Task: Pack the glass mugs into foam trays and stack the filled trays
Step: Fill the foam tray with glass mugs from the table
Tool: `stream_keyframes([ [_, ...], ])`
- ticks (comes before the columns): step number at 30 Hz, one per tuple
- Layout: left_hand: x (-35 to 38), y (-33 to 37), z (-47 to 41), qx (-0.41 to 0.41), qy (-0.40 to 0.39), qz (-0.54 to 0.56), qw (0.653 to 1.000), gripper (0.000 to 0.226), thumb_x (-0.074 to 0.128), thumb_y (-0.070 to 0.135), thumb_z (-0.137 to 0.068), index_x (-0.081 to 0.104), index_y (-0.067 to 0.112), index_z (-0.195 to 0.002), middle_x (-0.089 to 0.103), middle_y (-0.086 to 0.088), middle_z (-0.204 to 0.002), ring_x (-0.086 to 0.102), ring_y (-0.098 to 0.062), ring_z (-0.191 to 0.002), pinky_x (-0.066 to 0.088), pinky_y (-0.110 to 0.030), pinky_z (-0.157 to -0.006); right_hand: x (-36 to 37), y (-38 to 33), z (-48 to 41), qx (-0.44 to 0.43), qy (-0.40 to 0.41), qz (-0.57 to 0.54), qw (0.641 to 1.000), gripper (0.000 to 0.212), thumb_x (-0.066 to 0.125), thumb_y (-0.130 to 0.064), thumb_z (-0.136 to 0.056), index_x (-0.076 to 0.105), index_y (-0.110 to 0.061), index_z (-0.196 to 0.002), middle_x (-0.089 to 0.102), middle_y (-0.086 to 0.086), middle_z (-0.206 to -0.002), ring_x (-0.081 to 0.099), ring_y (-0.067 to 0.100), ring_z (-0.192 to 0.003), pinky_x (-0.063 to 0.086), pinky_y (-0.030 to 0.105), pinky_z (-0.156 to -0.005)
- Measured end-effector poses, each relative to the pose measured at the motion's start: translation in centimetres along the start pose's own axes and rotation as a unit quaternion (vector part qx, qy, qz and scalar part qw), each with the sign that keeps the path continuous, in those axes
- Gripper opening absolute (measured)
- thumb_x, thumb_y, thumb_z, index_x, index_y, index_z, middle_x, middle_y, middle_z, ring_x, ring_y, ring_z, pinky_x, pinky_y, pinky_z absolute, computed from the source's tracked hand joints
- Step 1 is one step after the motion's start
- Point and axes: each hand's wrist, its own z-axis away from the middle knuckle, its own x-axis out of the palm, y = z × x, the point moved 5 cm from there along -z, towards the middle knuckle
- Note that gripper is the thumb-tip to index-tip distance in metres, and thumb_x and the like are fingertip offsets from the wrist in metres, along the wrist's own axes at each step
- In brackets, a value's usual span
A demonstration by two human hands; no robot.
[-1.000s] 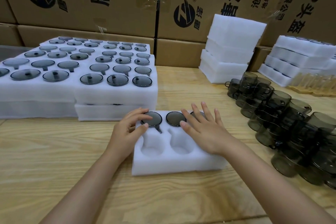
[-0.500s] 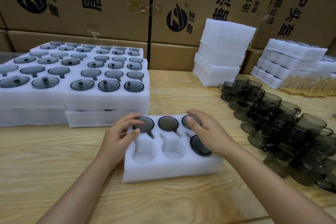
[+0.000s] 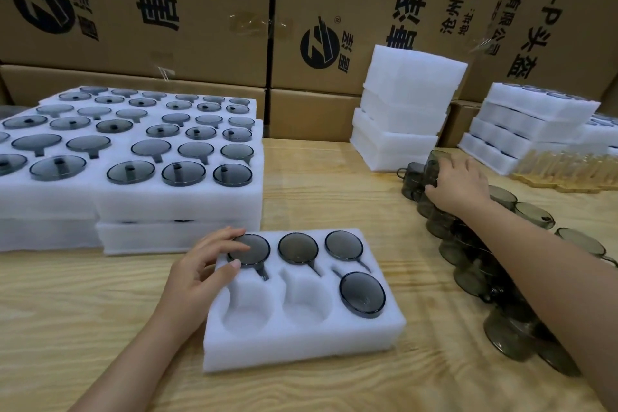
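A white foam tray with six pockets lies on the wooden table in front of me. Smoky glass mugs sit upside down in its three far pockets and in the near right pocket; the two other near pockets are empty. My left hand rests on the tray's left edge, fingertips touching the far left mug. My right hand reaches out to the right and lies over a mug at the far end of a row of loose mugs, fingers curled around it.
Filled foam trays are stacked at the left. A pile of empty foam trays stands behind, more filled trays at the far right beside amber glassware. Cardboard boxes wall off the back.
My right hand left the tray and moved right and away to the loose mugs. The fourth mug now shows in the near right pocket. The left hand stayed on the tray.
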Motion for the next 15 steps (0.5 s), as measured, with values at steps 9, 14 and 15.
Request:
stream_keyframes([
  [9, 0.0, 0.3, 0.0, 0.018, 0.003, -0.015, 1.000, 0.021, 0.057, 0.014, -0.073, 0.072, 0.013, -0.088, 0.065, 0.003, -0.120, 0.052, -0.002, -0.121, 0.042, -0.005, -0.084, 2.6, -0.4, -1.7, -0.008, -0.007, 0.088, 0.996, 0.033, 0.053, -0.020, -0.090, 0.054, -0.011, -0.122, 0.046, 0.014, -0.132, 0.035, 0.033, -0.128, 0.022, 0.049, -0.112],
  [14, 0.0, 0.2, 0.1, 0.021, 0.003, -0.011, 1.000, 0.020, 0.058, 0.014, -0.074, 0.073, 0.013, -0.088, 0.066, 0.003, -0.119, 0.052, -0.004, -0.122, 0.043, -0.008, -0.087, 2.6, 0.0, -2.7, -0.014, 0.026, 0.066, 0.997, 0.037, 0.055, -0.016, -0.088, 0.051, -0.012, -0.124, 0.048, 0.013, -0.130, 0.037, 0.032, -0.125, 0.027, 0.047, -0.108],
  [15, -0.1, 0.1, 0.1, 0.021, 0.004, -0.010, 1.000, 0.020, 0.059, 0.015, -0.074, 0.073, 0.014, -0.089, 0.067, 0.004, -0.119, 0.052, -0.005, -0.123, 0.043, -0.009, -0.089, 2.8, 0.0, -3.0, -0.013, 0.012, 0.064, 0.998, 0.034, 0.054, -0.017, -0.089, 0.054, -0.013, -0.122, 0.049, 0.013, -0.130, 0.036, 0.032, -0.126, 0.026, 0.047, -0.109],
])
